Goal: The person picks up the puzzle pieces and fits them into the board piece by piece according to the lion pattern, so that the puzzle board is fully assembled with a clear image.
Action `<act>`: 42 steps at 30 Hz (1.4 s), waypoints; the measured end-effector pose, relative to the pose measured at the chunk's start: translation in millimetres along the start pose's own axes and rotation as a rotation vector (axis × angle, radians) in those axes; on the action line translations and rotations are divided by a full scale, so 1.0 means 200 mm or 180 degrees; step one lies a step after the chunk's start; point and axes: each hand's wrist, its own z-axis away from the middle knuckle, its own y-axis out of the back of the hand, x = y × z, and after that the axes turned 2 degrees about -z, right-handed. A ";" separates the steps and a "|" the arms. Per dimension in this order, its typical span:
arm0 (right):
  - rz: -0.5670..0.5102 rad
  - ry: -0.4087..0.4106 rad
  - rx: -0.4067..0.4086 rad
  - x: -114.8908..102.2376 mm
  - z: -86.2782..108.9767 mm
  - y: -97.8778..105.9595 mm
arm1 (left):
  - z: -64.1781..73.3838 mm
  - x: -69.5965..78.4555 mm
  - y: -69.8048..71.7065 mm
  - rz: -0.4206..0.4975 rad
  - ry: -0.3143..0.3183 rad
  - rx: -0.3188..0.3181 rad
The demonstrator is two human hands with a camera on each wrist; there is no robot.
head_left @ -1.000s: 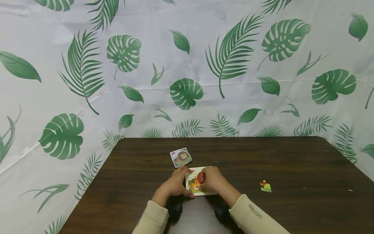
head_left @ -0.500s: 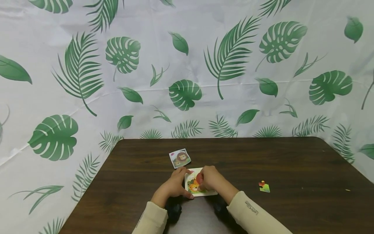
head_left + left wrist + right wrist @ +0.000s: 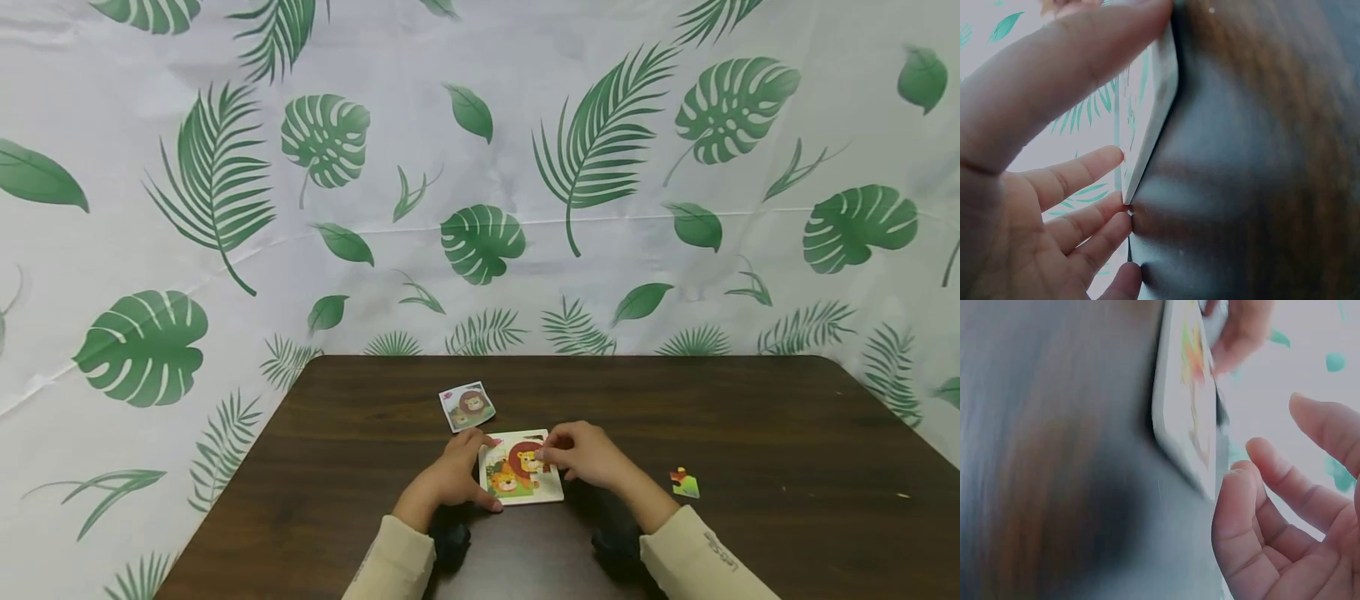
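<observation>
A square jigsaw board (image 3: 520, 492) with a pale frame and a lion picture lies flat on the table. My left hand (image 3: 453, 471) holds its left side, thumb at the near left corner and index finger by the far left corner. In the left wrist view the thumb (image 3: 1079, 62) crosses over the frame, while the other fingertips touch its edge. My right hand (image 3: 588, 454) hovers at the board's right edge. Seen from the right wrist, its fingers (image 3: 1235, 512) are loosely bent, thumb apart, with nothing between them. The lower right of the board shows a pale bare area.
A small lion picture card (image 3: 467, 406) lies just behind the board. To the right is a loose red, yellow and green jigsaw piece (image 3: 684, 483). Tiny scraps dot the dark wooden table (image 3: 750, 417), and a leaf-print cloth (image 3: 480, 167) hangs behind it.
My right hand has come off the middle of the board and moved right, uncovering the lion's face and mane. The left hand keeps its place.
</observation>
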 end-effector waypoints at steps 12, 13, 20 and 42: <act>-0.0209 -0.0446 0.0429 0.13 0.19 0.31 | 0.00 0.00 0.00 -0.0002 0.0053 -0.0006; -0.0192 -0.0446 0.0435 0.14 0.20 0.33 | 0.00 0.00 0.00 0.0001 0.0052 -0.0009; -0.0088 -0.0641 0.0517 0.21 0.29 0.43 | 0.00 0.01 0.01 0.0031 0.0030 -0.0012; 0.0357 -0.0740 0.0499 0.37 0.44 0.55 | 0.00 0.01 -0.01 0.0044 0.0036 -0.0006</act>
